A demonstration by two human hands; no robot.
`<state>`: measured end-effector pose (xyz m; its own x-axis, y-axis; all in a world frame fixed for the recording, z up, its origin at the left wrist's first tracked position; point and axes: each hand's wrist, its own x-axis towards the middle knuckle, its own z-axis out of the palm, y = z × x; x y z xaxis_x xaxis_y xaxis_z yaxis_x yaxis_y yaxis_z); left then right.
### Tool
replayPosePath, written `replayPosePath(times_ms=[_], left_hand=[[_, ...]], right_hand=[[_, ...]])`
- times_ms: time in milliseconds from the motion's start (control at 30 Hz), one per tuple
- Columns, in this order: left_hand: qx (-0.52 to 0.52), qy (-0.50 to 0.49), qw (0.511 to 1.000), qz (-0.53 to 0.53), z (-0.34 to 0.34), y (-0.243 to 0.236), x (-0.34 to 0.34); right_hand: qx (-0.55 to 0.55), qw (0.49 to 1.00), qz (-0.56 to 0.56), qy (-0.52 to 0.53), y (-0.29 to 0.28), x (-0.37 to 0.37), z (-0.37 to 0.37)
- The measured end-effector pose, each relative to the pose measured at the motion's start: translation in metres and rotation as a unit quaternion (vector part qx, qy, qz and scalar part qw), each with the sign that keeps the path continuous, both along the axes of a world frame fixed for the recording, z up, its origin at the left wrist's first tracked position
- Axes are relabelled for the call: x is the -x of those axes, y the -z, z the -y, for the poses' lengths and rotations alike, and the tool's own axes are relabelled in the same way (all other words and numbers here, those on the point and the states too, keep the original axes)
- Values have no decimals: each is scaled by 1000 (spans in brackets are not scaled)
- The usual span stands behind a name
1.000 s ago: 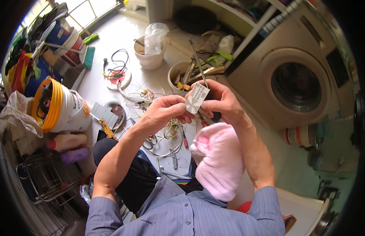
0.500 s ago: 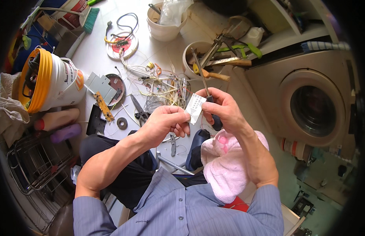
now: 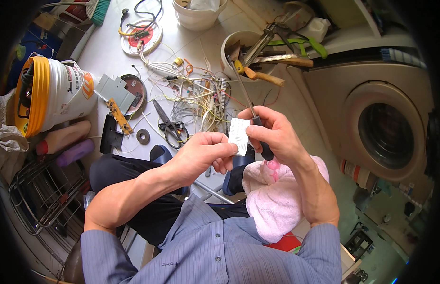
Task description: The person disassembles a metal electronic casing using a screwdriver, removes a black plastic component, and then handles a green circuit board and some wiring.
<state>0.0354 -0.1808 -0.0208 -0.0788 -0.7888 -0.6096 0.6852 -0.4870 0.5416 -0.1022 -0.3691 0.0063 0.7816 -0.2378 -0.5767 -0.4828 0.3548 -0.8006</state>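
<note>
A small white rectangular plate with rows of slot-like marks is held up over my knees. My left hand pinches its lower left corner between thumb and forefinger. A screwdriver with a black handle lies in my right hand, its long metal shaft pointing up and away. My right thumb rests at the plate's right edge. Beyond the hands on the floor are black-handled scissors and a tangle of wires and small parts. A pink towel drapes over my right leg.
On the left stand a white bucket with a yellow rim and a black wire rack. A tool bucket is ahead; a washing machine stands at right. A grey metal plate and black ring lie on the floor.
The white plate has turned to a more upright angle and its marked face tilts differently. Both hands keep their holds. The whole view has shifted slightly, with floor things sitting higher.
</note>
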Motion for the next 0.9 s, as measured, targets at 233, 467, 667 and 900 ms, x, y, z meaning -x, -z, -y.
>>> replayPosePath(times_ms=[233,467,667,900], left_hand=[[5,47,996,70,3,3,5],[-2,84,991,104,5,-5,10],[-3,76,994,78,2,3,15],[-11,53,998,28,1,3,14]], right_hand=[[40,999,-23,6,-1,2,-1],[144,988,-51,-36,-2,2,-6],[131,988,-69,-54,-3,0,-4],[89,993,-59,-41,1,0,-2]])
